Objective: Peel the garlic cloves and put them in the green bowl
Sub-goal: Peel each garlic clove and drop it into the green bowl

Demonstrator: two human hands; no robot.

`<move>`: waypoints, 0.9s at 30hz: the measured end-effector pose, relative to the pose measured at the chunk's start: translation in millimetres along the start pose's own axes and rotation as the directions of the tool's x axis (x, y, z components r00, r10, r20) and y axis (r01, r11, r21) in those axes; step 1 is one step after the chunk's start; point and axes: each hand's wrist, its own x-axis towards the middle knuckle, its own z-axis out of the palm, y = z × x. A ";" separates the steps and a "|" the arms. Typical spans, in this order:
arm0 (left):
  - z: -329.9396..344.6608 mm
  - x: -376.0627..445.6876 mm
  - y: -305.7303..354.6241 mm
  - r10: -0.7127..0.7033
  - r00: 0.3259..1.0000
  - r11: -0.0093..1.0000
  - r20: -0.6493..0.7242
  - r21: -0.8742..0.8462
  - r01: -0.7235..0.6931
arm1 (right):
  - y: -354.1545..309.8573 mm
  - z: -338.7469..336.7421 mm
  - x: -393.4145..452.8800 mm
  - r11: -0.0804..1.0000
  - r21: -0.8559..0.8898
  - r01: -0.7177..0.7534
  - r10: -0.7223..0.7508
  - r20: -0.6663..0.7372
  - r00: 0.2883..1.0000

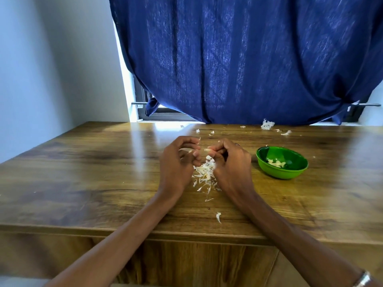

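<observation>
Left grip: the left hand (177, 160) had its fingers curled inward, thumb and fingertips pinching a scrap of skin (189, 151); whether it held more I cannot tell.
Right grip: the right hand (230, 160) was curled round a clove (207, 150), only its pale tip showing past the fingertips.
Pose: both hands were raised just above the worktop (93, 172), knuckles up, fingertips facing and almost meeting; the forearms reached in from the near edge and converged.
Peels: a heap of peels (204, 172) lay on the worktop under and between the hands, with strays nearer the edge.
Bowl: the bowl (281, 171) stood right of the right hand, apart from it, with a few peeled cloves (275, 163) inside.
Far side: more scraps (267, 124) lay by the curtain (238, 59).
</observation>
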 end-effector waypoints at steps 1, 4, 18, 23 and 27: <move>0.6 0.2 0.0 0.002 1.000 1.000 0.004 -0.004 -0.002 | -0.4 -0.1 0.0 1.000 0.006 -0.003 0.003 0.006 1.000; 0.3 0.6 -0.1 0.012 1.000 1.000 -0.008 -0.009 -0.012 | 0.4 0.6 0.0 1.000 0.023 0.009 -0.010 0.012 1.000; -1.6 3.0 -5.2 0.014 0.999 1.000 0.040 -0.008 -0.013 | 2.5 1.2 0.4 0.988 0.134 0.074 -0.079 0.033 0.996; 0.9 1.3 -7.8 0.024 0.998 0.999 0.063 -0.028 -0.023 | 5.2 2.4 0.1 0.985 0.136 0.104 -0.108 0.021 0.994; 2.0 -0.6 -10.5 0.065 0.987 0.998 0.144 -0.007 -0.065 | 5.2 2.8 0.2 0.986 0.104 0.131 -0.136 0.042 0.990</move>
